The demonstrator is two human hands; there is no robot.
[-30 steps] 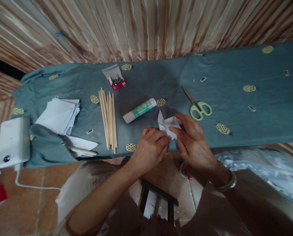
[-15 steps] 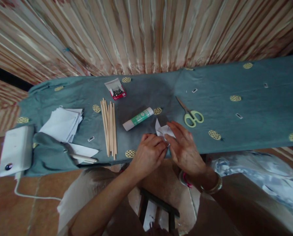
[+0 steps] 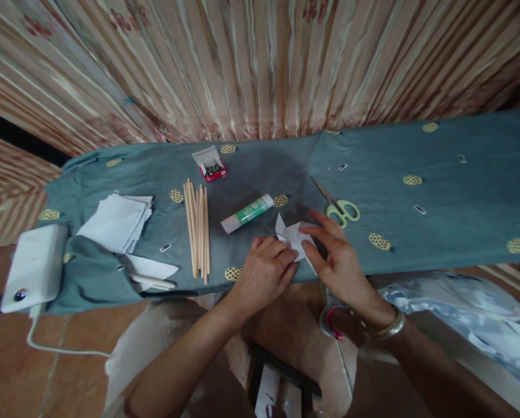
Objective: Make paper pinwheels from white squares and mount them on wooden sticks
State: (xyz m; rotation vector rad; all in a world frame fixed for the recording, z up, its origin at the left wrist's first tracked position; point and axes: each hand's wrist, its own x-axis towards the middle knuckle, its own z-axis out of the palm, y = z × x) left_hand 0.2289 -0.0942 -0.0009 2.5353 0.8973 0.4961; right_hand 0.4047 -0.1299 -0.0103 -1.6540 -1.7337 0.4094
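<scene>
A small folded white paper [image 3: 293, 233] with pointed flaps lies at the front edge of the cloth-covered table. My left hand [image 3: 266, 271] is closed on its lower left part, fingers curled over it. My right hand [image 3: 336, 261] is at the paper's right side with thumb and fingers spread apart, the fingertips close to or touching a flap. Just beyond the paper lies a green and white glue stick [image 3: 247, 213]. Scissors with light green handles [image 3: 341, 210] rest behind my right hand, blades pointing up and left.
Several wooden sticks [image 3: 197, 232] lie left of the glue stick, below an open red box [image 3: 211, 165] of small metal pieces. Farther left are stacked white papers [image 3: 117, 222] and a white device [image 3: 36, 264] with a cable. A curtain [image 3: 260, 69] hangs behind the table.
My right hand has opened and drawn slightly to the right, uncovering more of the paper. My left hand keeps its hold. The whole view has shifted a little.
</scene>
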